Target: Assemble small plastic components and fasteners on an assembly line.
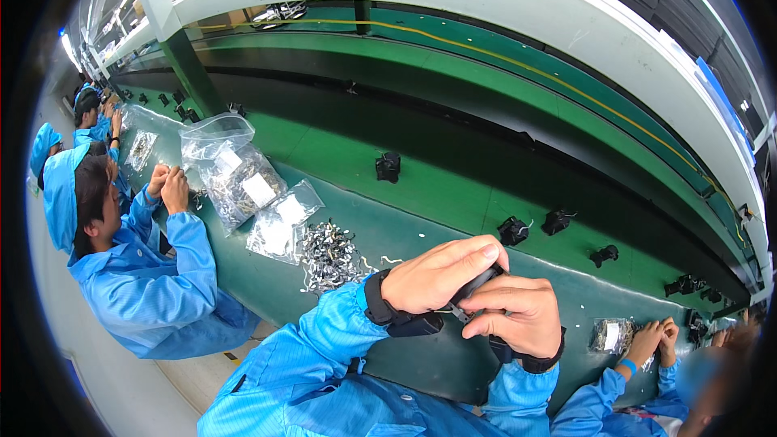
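Note:
Both of my hands meet over the green bench, closed around a small black plastic part [481, 281]. My left hand [429, 277] grips it from the left, with the thumb and fingers toward its top. On the other side, the bent fingers of my right hand [515, 312] pinch at its lower end, where a thin pale wire and a small dark piece show. Much of the part is hidden by my fingers. Black bands circle both of my wrists. Left of my left hand lies a loose heap of small black and white wired pieces [330, 256].
A large clear zip bag [240, 182] of small parts and a smaller clear bag [283, 222] lie beyond the heap. Several black parts, including one black unit [388, 167], rest on the green conveyor [453, 194]. Co-workers in blue sit left and right; another parts bag [611, 335] lies right.

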`<state>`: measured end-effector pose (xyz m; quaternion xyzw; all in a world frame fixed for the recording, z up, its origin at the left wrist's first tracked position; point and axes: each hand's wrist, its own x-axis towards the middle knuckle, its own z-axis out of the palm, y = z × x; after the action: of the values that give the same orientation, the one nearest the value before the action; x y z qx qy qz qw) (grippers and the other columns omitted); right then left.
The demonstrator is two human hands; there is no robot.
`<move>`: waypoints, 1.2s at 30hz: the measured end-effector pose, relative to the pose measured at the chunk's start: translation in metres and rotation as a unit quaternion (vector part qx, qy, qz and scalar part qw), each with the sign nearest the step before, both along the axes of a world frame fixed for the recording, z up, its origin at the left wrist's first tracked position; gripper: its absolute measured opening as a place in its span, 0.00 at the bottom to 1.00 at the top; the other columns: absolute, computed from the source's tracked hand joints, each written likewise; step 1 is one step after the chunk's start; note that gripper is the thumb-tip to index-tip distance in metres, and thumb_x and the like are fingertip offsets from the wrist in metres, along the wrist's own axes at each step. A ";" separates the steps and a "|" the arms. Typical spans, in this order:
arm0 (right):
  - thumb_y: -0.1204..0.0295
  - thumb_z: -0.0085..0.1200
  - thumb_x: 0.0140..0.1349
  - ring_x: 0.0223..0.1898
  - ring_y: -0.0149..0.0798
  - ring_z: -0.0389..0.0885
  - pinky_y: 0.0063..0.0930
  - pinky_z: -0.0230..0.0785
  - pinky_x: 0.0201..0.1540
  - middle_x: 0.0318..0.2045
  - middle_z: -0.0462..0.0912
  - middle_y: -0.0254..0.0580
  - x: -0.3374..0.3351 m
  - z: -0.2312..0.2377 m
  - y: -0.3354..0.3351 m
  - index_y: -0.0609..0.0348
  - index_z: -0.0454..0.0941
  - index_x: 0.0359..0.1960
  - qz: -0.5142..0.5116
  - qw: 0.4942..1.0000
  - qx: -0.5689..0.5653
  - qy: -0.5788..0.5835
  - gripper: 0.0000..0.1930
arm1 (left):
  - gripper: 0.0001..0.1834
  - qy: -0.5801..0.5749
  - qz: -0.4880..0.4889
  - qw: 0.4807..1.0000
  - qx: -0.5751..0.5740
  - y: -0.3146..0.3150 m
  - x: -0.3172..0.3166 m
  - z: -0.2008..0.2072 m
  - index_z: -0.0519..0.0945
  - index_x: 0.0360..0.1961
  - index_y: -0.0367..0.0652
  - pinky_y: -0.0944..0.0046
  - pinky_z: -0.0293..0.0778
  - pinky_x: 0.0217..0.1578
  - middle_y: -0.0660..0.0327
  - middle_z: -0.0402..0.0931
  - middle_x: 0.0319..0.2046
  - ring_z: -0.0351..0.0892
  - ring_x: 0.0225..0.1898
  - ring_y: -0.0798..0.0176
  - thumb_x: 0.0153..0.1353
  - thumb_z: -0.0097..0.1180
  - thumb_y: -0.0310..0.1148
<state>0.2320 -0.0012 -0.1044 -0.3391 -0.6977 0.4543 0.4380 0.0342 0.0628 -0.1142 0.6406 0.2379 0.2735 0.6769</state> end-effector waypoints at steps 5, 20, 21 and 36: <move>0.80 0.75 0.52 0.33 0.34 0.88 0.26 0.80 0.35 0.35 0.89 0.44 0.007 -0.003 0.002 0.68 0.87 0.39 0.028 0.999 -0.020 0.012 0.13 | 0.31 -0.037 0.021 0.999 -0.004 -0.001 0.004 -0.010 0.70 0.65 0.38 0.60 0.74 0.54 0.58 0.74 0.54 0.76 0.52 0.62 0.82 0.31 0.54; 0.78 0.61 0.70 0.29 0.29 0.84 0.21 0.80 0.27 0.36 0.83 0.41 0.005 -0.005 -0.003 0.70 0.81 0.55 -0.057 0.949 -0.156 0.268 0.14 | 0.41 -0.116 0.038 0.990 0.075 -0.013 0.007 0.016 0.62 0.76 0.38 0.63 0.71 0.63 0.49 0.48 0.79 0.50 0.79 0.54 0.64 0.66 0.20; 0.77 0.60 0.71 0.30 0.30 0.84 0.22 0.81 0.27 0.36 0.83 0.41 0.005 -0.005 -0.003 0.70 0.80 0.56 -0.056 0.948 -0.151 0.275 0.15 | 0.41 -0.116 0.037 0.990 0.075 -0.014 0.007 0.016 0.62 0.76 0.38 0.63 0.71 0.63 0.49 0.48 0.79 0.50 0.79 0.54 0.64 0.66 0.20; 0.82 0.65 0.64 0.30 0.32 0.87 0.21 0.78 0.28 0.34 0.86 0.43 0.027 0.001 -0.009 0.70 0.82 0.49 0.023 0.958 -0.218 0.185 0.12 | 0.34 -0.030 -0.074 0.943 0.324 -0.005 -0.006 0.021 0.64 0.74 0.37 0.52 0.74 0.62 0.42 0.54 0.75 0.68 0.70 0.40 0.67 0.59 0.20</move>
<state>0.2590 -0.0106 -0.1032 -0.3203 -0.4961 0.6604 0.4639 0.0281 0.0577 -0.0930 0.8325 0.0684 0.3042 0.4580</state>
